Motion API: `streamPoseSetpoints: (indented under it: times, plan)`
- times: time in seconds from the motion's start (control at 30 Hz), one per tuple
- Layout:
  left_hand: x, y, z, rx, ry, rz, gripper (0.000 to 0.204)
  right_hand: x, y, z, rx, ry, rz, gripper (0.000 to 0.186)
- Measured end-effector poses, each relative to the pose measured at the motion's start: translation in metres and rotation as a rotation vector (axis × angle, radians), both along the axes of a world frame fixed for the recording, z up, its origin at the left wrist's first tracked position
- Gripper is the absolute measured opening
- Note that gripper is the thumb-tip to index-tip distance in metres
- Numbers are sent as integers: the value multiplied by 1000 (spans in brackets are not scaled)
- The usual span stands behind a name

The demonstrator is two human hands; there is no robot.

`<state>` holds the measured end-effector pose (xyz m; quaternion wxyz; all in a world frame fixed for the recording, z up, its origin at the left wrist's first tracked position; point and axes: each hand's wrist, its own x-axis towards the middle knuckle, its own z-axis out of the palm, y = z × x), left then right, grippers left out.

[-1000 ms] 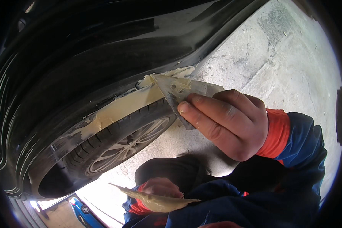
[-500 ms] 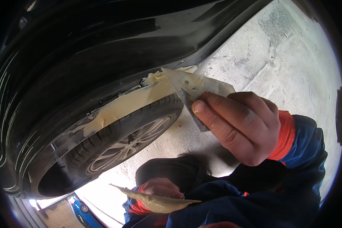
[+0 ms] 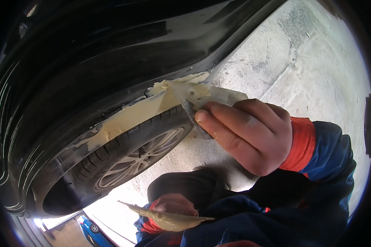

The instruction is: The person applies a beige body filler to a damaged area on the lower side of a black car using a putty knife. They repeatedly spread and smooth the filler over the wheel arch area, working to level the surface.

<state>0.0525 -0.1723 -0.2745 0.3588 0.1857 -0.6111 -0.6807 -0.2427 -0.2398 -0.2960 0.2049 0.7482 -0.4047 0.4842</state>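
Note:
My right hand (image 3: pixel 251 133) pinches a flat, greyish putty spreader (image 3: pixel 224 94) smeared with filler. The spreader's edge touches the right part of a cream strip of body filler (image 3: pixel 136 113), which follows the arch edge of a black car fender (image 3: pixel 111 70). Most of the strip is smooth; its right end is lumpy. Down near my lap, my left hand (image 3: pixel 175 203) is closed on a thin board (image 3: pixel 165 220) coated with more cream filler. The board hides part of the left fingers.
Just below the arch is the car's wheel (image 3: pixel 140 156), with a black tyre and silver spokes. Pale, stained concrete floor (image 3: pixel 292 74) stretches to the right. My dark-trousered knee (image 3: pixel 181 183) is close to the wheel. A blue car (image 3: pixel 92 230) shows at the lower left.
My right hand has moved a little to the left, bringing the spreader along the filler strip. The left hand and its board stay nearly where they were.

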Motion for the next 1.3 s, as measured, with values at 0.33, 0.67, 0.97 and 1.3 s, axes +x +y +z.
streamPoseSetpoints:
  times: [0.33,0.67,0.97,1.3]
  plan:
    - [3,1,-1,18,-9,5,18,-1,-1,0,18,-4,-7,37]
    - [5,-3,-3,37,26,-34,23,-9,0,9,25,10,16,38]
    - [8,3,-5,163,9,-1,23,-15,14,31,82,-95,75,35]
    - [-10,-11,15,489,-135,-154,56,-43,14,37,463,-521,586,18]
